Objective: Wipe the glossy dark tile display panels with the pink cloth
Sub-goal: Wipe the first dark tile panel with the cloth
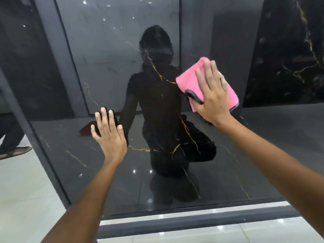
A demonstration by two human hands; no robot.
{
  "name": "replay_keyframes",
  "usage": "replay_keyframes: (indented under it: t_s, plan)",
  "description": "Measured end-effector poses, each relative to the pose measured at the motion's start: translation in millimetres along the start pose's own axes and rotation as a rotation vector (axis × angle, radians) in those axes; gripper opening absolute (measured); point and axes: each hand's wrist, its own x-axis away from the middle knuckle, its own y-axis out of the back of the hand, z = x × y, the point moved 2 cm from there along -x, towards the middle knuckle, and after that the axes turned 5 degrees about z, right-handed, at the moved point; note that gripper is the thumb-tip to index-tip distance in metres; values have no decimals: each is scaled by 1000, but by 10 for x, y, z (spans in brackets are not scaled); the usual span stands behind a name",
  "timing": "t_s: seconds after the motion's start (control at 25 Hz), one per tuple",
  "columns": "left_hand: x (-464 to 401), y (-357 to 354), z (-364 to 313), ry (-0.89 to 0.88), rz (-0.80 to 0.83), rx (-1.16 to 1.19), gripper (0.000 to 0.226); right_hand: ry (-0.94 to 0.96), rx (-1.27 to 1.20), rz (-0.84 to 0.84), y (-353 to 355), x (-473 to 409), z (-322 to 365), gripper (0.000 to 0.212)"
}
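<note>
A glossy dark tile panel (108,172) with thin gold veins fills the middle of the head view and mirrors a crouching person. My right hand (212,95) presses a folded pink cloth (189,79) with a grey edge flat against the panel's upper right part, fingers straight and spread. My left hand (110,135) lies flat on the panel lower and to the left, fingers straight, with nothing in it.
A dark frame strip (43,155) borders the panel on the left, and a black base rail (192,220) runs along its bottom. Pale floor tiles (22,199) lie at the lower left. A passing person's sandalled foot (15,151) shows at the left edge.
</note>
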Motion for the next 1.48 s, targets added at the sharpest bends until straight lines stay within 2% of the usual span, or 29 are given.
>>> replay_keyframes:
  t_s: [0.04,0.08,0.12,0.24,0.28,0.32,0.36,0.4,0.44,0.52,0.56,0.6,0.64,0.72,0.76,0.8,0.84,0.88,1.0,1.04,1.08,1.12,1.16,1.2,1.24,1.28,1.36,1.44,1.48]
  plan:
    - [24,-46,20,-30,4,-10,51,-73,-40,-56,-36,-87,190,62]
    - [41,-85,32,-50,-3,-16,52,-41,-83,-77,-154,-59,423,62]
    - [45,-105,44,-59,-15,-18,52,93,-101,-51,-297,80,684,66]
    - [26,-83,76,-70,-33,-11,53,806,90,343,-654,1133,1264,75]
    - [28,-73,80,-73,-31,-13,54,997,187,492,-675,1475,1221,78]
    - [33,-71,73,-74,-25,-13,54,1133,205,546,-666,1652,1060,80]
    - [35,-76,61,-77,-20,-14,54,1181,148,485,-636,1640,852,79]
    - [40,-86,56,-79,-19,-15,54,1101,82,392,-585,1469,651,74]
    - [43,-98,58,-81,-20,-19,54,915,22,297,-484,1135,487,66]
    - [45,-114,76,-83,-22,-32,54,394,-72,80,-321,420,335,50]
    - [45,-117,78,-85,-28,-41,54,200,-105,27,-300,247,442,51]
    - [41,-109,76,-84,-34,-43,54,163,-94,-2,-344,273,622,55]
    - [37,-91,70,-81,-34,-38,54,293,-64,67,-457,486,860,64]
    - [41,-65,55,-80,-10,-34,54,841,33,369,-607,1279,1179,84]
    - [51,-51,42,-76,12,-36,54,1021,111,480,-583,1507,1100,87]
    - [50,-43,36,-74,33,-39,54,1102,150,472,-567,1504,914,87]
    - [43,-36,29,-71,51,-44,54,1074,146,381,-514,1316,722,85]
    - [37,-23,14,-67,64,-49,53,901,117,325,-429,1009,562,80]
    - [57,43,-104,-10,75,-64,53,152,-29,124,-124,231,330,64]
    - [56,78,-177,39,66,-44,53,84,-49,135,-128,259,401,68]
    - [16,113,-291,77,50,-8,52,175,-31,151,-170,369,521,76]
    - [-59,144,-435,80,47,32,52,404,-6,254,-220,555,624,82]
    - [-175,173,-619,34,52,65,52,643,31,349,-221,665,619,84]
    - [-351,205,-848,-46,54,94,53,783,81,389,-169,574,446,81]
    - [-568,237,-1082,-118,54,120,55,806,106,311,-66,332,197,76]
    - [-820,271,-1324,-171,49,142,58,698,135,226,41,25,-71,71]
    - [-1267,313,-1745,-258,51,124,61,272,74,78,329,-559,-667,67]
    - [-1549,272,-2005,-319,57,45,62,-194,-85,57,538,-868,-1182,71]
    - [-1631,230,-2054,-321,62,-7,63,-401,-169,49,564,-905,-1202,73]
